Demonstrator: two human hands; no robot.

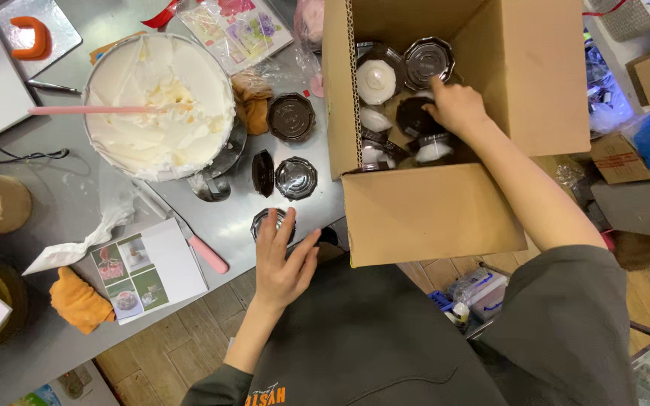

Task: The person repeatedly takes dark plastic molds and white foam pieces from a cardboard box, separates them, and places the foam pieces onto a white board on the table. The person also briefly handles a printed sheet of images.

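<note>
Two hands work around the box (pixel 434 214): the right hand (pixel 457 105) reaches inside it, fingers curled on a dark-lidded cup (pixel 417 118) among other cups. Left of the box, the left hand (pixel 283 263) lies open on the counter (pixel 47 188), fingertips touching a small cup (pixel 268 220).

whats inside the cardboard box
The box holds small dark cups of white filling, some lidded. The right hand reaches among them. Its front wall and that hand hide the rest.
</note>
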